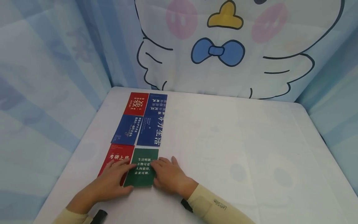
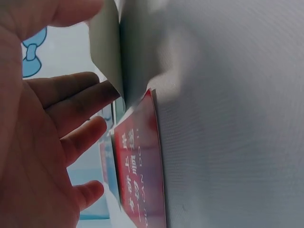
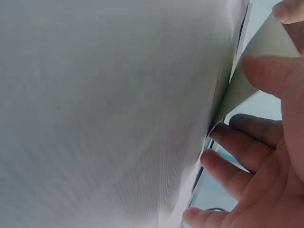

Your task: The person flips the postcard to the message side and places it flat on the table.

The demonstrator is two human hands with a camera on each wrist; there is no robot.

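Note:
A green card [image 1: 143,180] with white printed lines lies between both hands at the near end of a group of cards. My left hand [image 1: 110,180] grips its left side, thumb at the near left corner; it partly covers a red card [image 1: 122,150] below. My right hand [image 1: 171,178] pinches the right edge. In the left wrist view, the green card's pale underside [image 2: 105,42] shows tilted above the table, beside the red card [image 2: 135,161]. The right wrist view shows the pale underside [image 3: 268,45] too, near the right thumb and fingers.
Beyond the green card lie a tall blue card [image 1: 152,124], a smaller blue card [image 1: 123,127] and a red card [image 1: 135,104], edge to edge. The white-covered table [image 1: 237,149] extends to the right. A curtain with a cartoon print [image 1: 218,77] hangs behind it.

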